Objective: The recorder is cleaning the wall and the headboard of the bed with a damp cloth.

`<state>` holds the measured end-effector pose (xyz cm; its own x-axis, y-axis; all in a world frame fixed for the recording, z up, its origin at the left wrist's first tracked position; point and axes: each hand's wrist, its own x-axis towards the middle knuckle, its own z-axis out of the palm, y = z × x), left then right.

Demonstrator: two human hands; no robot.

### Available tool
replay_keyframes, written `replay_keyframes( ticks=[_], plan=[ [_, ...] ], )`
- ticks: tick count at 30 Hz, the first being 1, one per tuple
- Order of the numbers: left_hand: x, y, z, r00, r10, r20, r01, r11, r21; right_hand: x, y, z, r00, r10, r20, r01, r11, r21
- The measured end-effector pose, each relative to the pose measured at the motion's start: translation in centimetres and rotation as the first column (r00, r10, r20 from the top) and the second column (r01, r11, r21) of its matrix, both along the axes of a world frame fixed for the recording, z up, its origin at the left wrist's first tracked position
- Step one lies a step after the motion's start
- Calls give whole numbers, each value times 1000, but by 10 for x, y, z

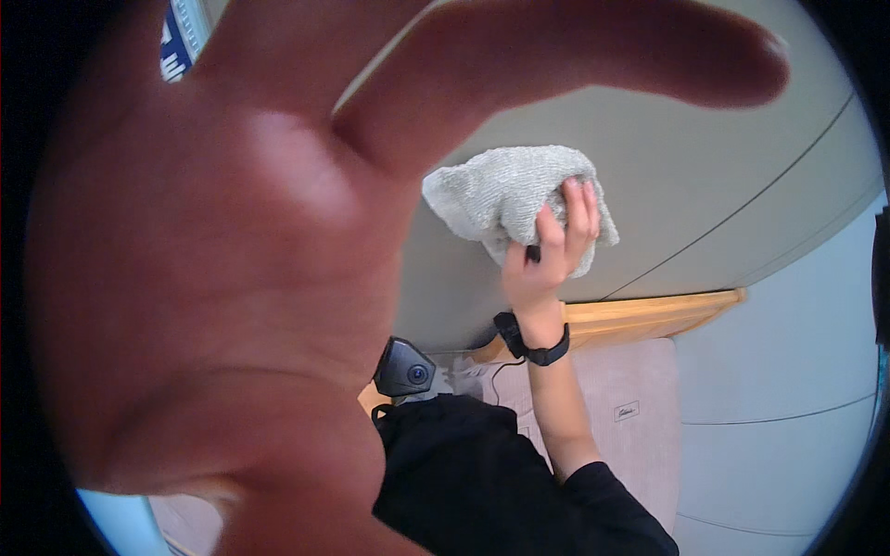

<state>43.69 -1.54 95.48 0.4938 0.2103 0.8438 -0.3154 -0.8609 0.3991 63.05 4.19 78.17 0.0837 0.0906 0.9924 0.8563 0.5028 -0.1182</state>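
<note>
Very close to the camera, my left hand fills the left part of the head view. It is blurred, with its fingers stretched apart, and it holds nothing that shows. My right hand has its fingers on a crumpled light grey-green cloth and grips it. The cloth rests against a smooth grey surface. Part of the cloth under the palm is hidden. Around my right wrist sits a black band with a small dark device on it.
A wooden edge runs below the grey surface. Beneath it lies a pale pink upholstered cushion with a small label. Pale blue floor tiles show at right. A dark angular device with a round lens is near my black clothing, beside a thin cable.
</note>
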Motion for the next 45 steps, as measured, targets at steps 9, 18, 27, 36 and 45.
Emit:
replay_keyframes(
  ticks=[9, 18, 27, 36, 45],
  plan=[
    [-9, -6, -17, 907, 176, 382, -174, 984, -39, -14, -2, 3, 998, 57, 23, -56, 998, -41],
    [52, 23, -89, 757, 631, 170, -648, 759, 70, -4, -4, 20, 955, 281, 93, -268, 955, -127],
    [124, 67, -139, 716, 696, 57, -629, 608, 485, 82, -15, -14, 942, -256, -217, 239, 966, -100],
    [31, 56, -163, 579, 806, 124, -799, 532, 279, -11, -4, -9, 995, -83, -57, 75, 988, -132],
    [-35, -40, -74, 772, -108, 627, 308, 926, -219, -44, 15, -57, 996, -17, 86, 24, 997, -74]
  ],
)
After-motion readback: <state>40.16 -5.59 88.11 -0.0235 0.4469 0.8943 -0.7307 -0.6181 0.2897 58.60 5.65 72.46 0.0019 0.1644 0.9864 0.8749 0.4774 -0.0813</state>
